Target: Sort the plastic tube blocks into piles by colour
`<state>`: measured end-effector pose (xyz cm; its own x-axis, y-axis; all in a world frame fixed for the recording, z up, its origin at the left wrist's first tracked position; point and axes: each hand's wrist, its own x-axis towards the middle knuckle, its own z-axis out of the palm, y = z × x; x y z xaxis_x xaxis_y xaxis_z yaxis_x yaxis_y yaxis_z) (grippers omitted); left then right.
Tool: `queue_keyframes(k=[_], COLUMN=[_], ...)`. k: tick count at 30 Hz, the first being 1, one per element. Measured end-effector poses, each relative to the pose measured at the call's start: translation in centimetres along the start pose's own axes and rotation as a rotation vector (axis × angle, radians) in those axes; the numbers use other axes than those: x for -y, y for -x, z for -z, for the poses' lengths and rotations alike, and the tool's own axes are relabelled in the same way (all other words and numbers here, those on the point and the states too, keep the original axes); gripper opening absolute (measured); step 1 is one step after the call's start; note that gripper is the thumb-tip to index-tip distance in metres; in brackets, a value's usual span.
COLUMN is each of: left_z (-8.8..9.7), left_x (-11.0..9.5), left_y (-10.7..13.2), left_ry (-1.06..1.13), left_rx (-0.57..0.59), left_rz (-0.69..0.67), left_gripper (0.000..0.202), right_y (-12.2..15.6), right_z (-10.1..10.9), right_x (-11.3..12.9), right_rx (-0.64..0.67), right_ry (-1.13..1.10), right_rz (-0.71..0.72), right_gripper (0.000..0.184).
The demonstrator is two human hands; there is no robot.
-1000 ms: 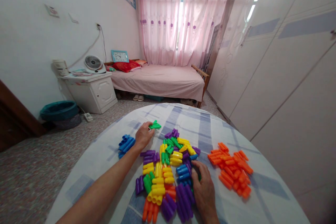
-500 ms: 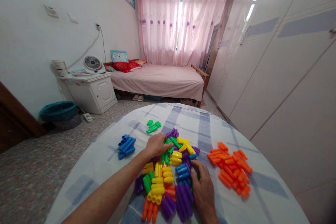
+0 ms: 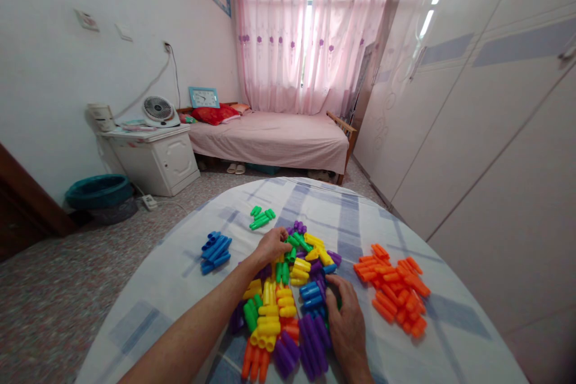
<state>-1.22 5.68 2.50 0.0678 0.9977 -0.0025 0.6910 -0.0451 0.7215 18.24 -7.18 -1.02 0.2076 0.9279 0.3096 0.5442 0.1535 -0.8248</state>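
A mixed heap of plastic blocks [image 3: 288,294] in yellow, purple, green, blue and orange lies in the middle of the round table [image 3: 432,336] with its checked cloth. My left hand [image 3: 271,245] rests on the far side of the heap, fingers curled on a green block [image 3: 294,241]. My right hand [image 3: 344,324] lies on the heap's near right side, fingers bent over blue and purple blocks. Sorted groups lie apart: green blocks [image 3: 260,218] at the far side, blue blocks [image 3: 215,249] at the left, orange blocks [image 3: 392,288] at the right.
Past the table are a bed with a pink cover [image 3: 274,141], a white bedside cabinet [image 3: 155,159] with a small fan [image 3: 157,109], and a teal basin [image 3: 96,191] on the floor. White wardrobe doors [image 3: 486,114] line the right side.
My left hand left a green block at the far green group and drew back to the mixed heap, where it now closes on another green block. The right hand stayed put.
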Motion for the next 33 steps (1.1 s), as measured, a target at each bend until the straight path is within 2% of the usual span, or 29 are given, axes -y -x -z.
queue_keyframes(k=[8, 12, 15, 21, 24, 27, 29, 30, 33], left_z=[1.3, 2.3, 3.0, 5.1, 6.0, 6.1, 5.5, 5.0, 3.1], left_x=[0.5, 1.4, 2.3, 3.8, 3.6, 2.5, 1.5, 0.9, -0.5], left_y=[0.7, 0.4, -0.5, -3.3, -4.0, -3.6, -2.8, -2.3, -0.7], left_ry=[0.282, 0.422, 0.374, 0.193, 0.076, -0.012, -0.078, -0.112, -0.196], left_rx=[-0.040, -0.141, -0.247, -0.377, -0.445, -0.524, -0.491, -0.418, -0.097], left_rz=[-0.078, -0.098, -0.099, -0.092, -0.103, -0.123, -0.188, -0.248, -0.440], left_gripper=[0.014, 0.021, 0.021, 0.013, 0.013, 0.025, 0.026, 0.024, 0.018], right_y=[0.0, 0.1, 0.1, 0.0, 0.0, 0.0, 0.0, 0.0, 0.0], right_z=[-0.1, -0.1, -0.1, -0.2, -0.2, -0.2, -0.1, -0.1, -0.1], right_x=[0.0, 0.0, 0.0, -0.2, -0.3, -0.2, -0.1, -0.1, 0.1], right_rx=[-0.007, -0.014, -0.021, -0.016, -0.022, -0.017, -0.015, -0.014, -0.010], right_ry=[0.007, 0.001, 0.004, 0.007, 0.009, 0.010, 0.009, 0.009, 0.007], right_rz=[-0.007, -0.004, -0.002, 0.001, 0.002, 0.005, 0.004, 0.003, 0.002], right_gripper=[0.031, 0.030, 0.031, 0.031, 0.030, 0.030, 0.030, 0.030, 0.030])
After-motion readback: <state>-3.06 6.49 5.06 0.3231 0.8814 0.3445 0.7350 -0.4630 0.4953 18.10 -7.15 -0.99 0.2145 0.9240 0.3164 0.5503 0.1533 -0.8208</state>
